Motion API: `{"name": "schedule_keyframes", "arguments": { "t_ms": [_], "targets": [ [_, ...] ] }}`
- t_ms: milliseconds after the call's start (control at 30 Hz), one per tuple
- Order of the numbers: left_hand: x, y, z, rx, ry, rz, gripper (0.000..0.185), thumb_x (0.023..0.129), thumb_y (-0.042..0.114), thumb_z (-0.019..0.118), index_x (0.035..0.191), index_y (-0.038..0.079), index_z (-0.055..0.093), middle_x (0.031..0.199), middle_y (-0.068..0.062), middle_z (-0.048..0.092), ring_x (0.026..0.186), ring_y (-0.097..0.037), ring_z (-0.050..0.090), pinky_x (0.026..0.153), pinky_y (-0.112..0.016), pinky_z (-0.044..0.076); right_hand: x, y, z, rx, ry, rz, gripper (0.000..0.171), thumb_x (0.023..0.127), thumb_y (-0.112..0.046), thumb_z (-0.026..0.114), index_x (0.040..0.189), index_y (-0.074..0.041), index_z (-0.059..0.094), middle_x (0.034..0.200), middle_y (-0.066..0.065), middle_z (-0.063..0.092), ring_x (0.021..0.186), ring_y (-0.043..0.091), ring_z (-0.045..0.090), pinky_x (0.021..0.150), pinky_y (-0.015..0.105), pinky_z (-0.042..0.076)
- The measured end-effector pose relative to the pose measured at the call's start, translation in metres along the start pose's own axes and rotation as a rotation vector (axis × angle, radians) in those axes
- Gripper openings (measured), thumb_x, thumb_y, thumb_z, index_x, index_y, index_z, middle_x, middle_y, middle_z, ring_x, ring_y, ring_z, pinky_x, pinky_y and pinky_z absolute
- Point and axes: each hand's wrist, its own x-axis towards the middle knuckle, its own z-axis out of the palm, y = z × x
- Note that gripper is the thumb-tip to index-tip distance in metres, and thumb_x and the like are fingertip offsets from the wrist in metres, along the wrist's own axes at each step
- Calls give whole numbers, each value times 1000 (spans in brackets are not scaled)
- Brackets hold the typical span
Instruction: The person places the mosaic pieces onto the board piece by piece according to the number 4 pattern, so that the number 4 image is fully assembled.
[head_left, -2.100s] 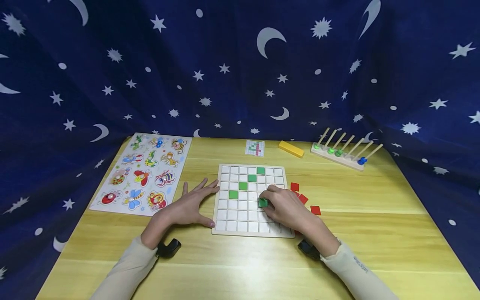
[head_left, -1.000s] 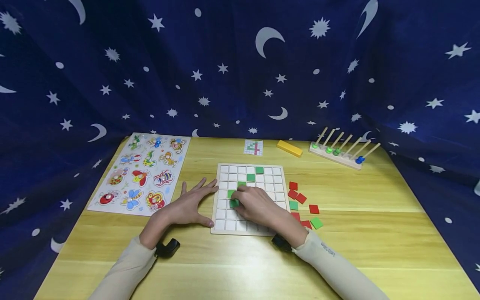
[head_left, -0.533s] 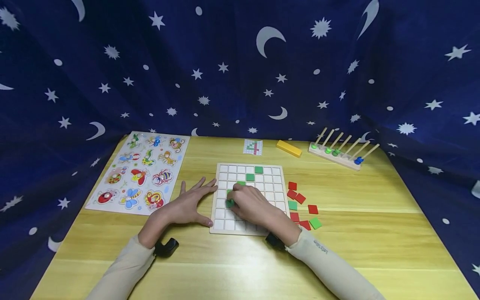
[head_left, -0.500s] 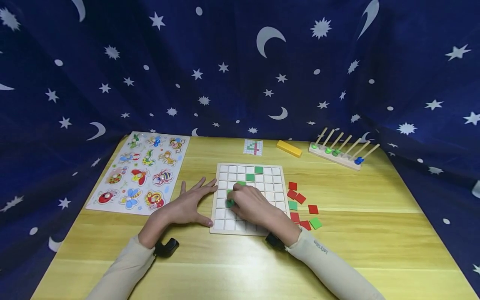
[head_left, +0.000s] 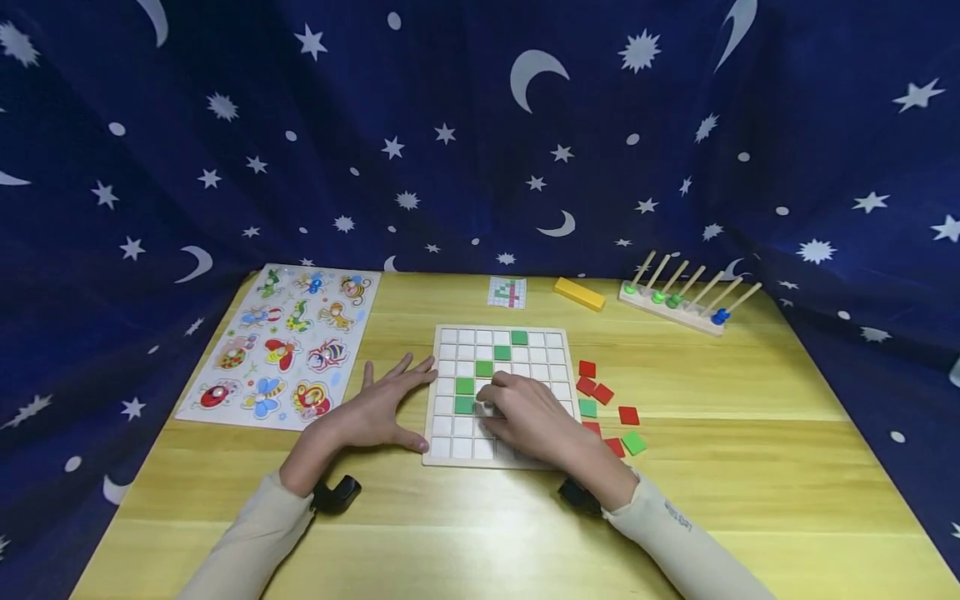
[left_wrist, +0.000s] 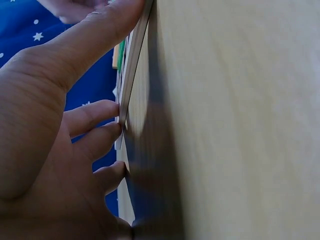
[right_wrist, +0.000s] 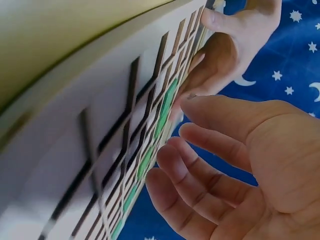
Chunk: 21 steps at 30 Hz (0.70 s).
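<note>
A square wooden grid board (head_left: 462, 427) with white cells lies flat before me. Several green tiles sit in its cells, rising diagonally to the far right; the lowest green tile (head_left: 464, 405) lies just left of my right fingertips. My left hand (head_left: 378, 412) is spread at the board's left edge, thumb and fingertips touching its rim. Over the board hovers my right hand (head_left: 536, 417), loosely bent. In the right wrist view a gap shows between its thumb (right_wrist: 220, 112) and fingers, with nothing held. Some cells are hidden beneath this hand.
Loose red tiles (head_left: 628, 415) and green tiles (head_left: 633, 442) lie right of the board. Behind it are a small pattern card (head_left: 507, 292), a yellow block (head_left: 579, 294) and a peg stand (head_left: 671, 310) with rings. An insect puzzle board (head_left: 288, 346) lies at left.
My right hand carried a green tile leftward over the board, set it in a cell below another green tile, let go and drew back slightly right. The left hand stayed in place.
</note>
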Motion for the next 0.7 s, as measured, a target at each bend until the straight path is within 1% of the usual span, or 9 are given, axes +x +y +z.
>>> {"name": "schedule_keyframes", "arguments": {
  "t_ms": [133, 333, 467, 600, 700],
  "targets": [
    [2, 1, -1, 3, 0, -1, 107, 69, 53, 87, 156, 17, 37, 166, 2, 15, 152, -30, 2, 106, -73, -15, -20, 12, -8, 2, 48, 14, 16, 84, -10, 78, 101, -10, 76, 89, -2, 64, 73, 10, 57, 64, 29, 49],
    [2, -2, -1, 5, 7, -8, 107, 69, 52, 88, 156, 16, 37, 166, 3, 16, 152, -29, 3, 107, -73, -14, -48, 32, -17, -26, 76, 94, 17, 83, -7, 80, 99, -7, 76, 89, 0, 65, 75, 11, 60, 63, 28, 50],
    [1, -3, 0, 3, 5, -19, 107, 69, 53, 88, 156, 17, 36, 166, 3, 15, 152, -29, 2, 107, -73, -14, -63, 43, -19, -45, 91, 134, 18, 81, -7, 81, 97, -8, 75, 87, -2, 63, 73, 10, 56, 61, 29, 47],
    [1, -2, 1, 3, 7, -7, 106, 69, 54, 87, 156, 17, 37, 166, 4, 15, 152, -28, 3, 107, -73, -14, -79, 51, -21, -60, 94, 188, 17, 80, -9, 82, 94, -11, 74, 83, -5, 58, 67, 8, 48, 58, 27, 43],
    [0, -1, 1, 5, 7, -1, 106, 69, 54, 87, 155, 16, 38, 166, 4, 16, 152, -28, 3, 107, -74, -13, -91, 56, -24, -69, 100, 218, 16, 80, -10, 82, 94, -11, 74, 83, -6, 60, 66, 8, 49, 58, 29, 44]
  ]
}}
